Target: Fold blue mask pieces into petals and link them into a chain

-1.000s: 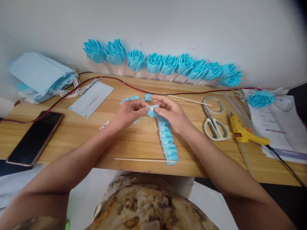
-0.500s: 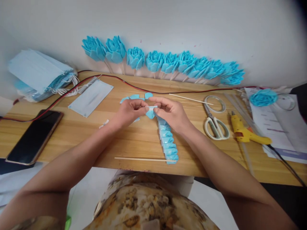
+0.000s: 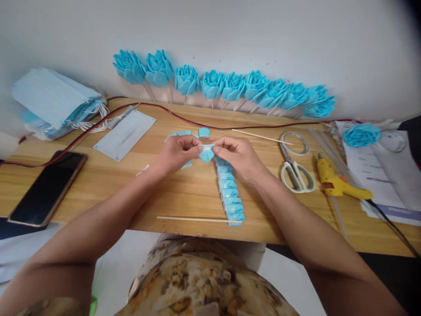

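Note:
Between my two hands is a small blue petal (image 3: 206,155) with a white strip along its upper edge. My left hand (image 3: 180,153) is closed, pinching its left corner between thumb and forefinger. On the other side my right hand (image 3: 234,156) pinches the right corner. A row of overlapping blue petals (image 3: 229,193) runs down the table just below my right hand. Several loose blue petal pieces (image 3: 204,132) lie behind my hands, some partly hidden by the left one. A thin wooden stick (image 3: 194,218) lies near the front edge, its end on the row.
Blue flowers on sticks (image 3: 212,84) lean along the wall. At left are stacked face masks (image 3: 55,96), a single mask (image 3: 125,134) and a phone (image 3: 48,188). Scissors (image 3: 294,173), a tape roll (image 3: 302,144), a yellow glue gun (image 3: 335,182) and a blue flower (image 3: 362,134) lie at right.
The right fingers have come down and closed in along the petal's top edge. The white strip now sits lower against the petal, and the loose piece behind shows more fully.

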{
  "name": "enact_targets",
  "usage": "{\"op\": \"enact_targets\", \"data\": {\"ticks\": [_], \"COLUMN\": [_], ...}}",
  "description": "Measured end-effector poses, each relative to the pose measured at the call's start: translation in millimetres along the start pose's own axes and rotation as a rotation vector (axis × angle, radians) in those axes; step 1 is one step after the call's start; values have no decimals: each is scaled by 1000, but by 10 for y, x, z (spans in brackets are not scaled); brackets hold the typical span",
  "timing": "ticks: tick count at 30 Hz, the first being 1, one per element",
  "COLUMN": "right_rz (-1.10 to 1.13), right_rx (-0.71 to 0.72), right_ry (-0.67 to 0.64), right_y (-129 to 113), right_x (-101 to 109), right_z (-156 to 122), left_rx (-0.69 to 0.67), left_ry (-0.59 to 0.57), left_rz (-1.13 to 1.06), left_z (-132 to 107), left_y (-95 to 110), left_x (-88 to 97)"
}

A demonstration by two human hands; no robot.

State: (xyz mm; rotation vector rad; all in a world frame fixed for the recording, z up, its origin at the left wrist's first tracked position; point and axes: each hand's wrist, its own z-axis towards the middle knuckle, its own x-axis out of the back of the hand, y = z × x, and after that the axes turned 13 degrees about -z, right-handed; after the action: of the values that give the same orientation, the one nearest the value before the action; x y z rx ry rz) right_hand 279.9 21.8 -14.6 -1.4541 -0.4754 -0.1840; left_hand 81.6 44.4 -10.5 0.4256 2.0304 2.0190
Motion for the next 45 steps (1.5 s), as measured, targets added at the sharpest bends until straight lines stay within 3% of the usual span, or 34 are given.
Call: {"op": "enact_targets", "data": {"ticks": [6, 12, 19, 45], "right_rz": [-32, -129, -217, -439], "right_rx": [18, 52, 137, 295], "right_ry": [51, 165, 221, 303], "right_y": [-20, 12, -16, 21], "right_x": [-3, -39, -102, -164], "right_z": [-7, -3, -26, -66], "left_rx": [-41, -243, -294, -334], "left_ry": [21, 224, 163, 169], "left_rz": [-4, 100, 335, 428], "left_z": [29, -43, -75, -75], "left_y": [-36, 7, -12, -43], "left_x": [18, -43, -109, -116]}}
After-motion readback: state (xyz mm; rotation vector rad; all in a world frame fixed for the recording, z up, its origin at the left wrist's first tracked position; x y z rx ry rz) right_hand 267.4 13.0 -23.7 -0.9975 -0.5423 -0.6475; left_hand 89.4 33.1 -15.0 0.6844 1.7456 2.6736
